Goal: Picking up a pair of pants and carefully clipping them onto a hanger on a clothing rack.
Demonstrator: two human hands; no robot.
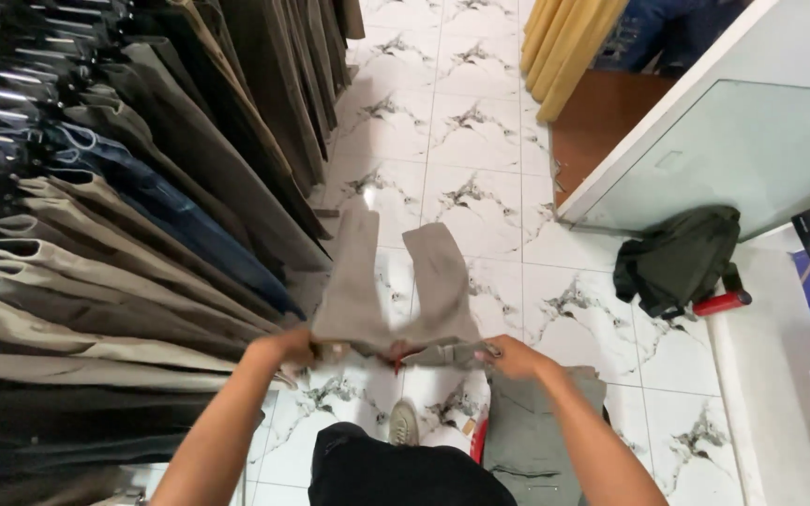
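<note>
Both hands clenched on waistband of beige trousers [396, 290]: left hand [285, 349] gripped one end, right hand [510, 358] other, legs hung toward tiled floor [480, 141]. Held apart, likely to spread waist flat. Left: rack of hung trousers [114, 244], hangers cut off. Right: dark green garment [677, 260] bundled, contents unclear.

Two hands, left hand [285, 347] and right hand [510, 357]. One pair of tan pants [396, 290] held up, with two legs. One more grey-green pair of pants [527, 431] low down. One dark green bag [677, 258]. One red tube [721, 303]. One yellow curtain [569, 47]. One shoe [404, 424]. Many, many hanging pants [114, 272], too many to count.
</note>
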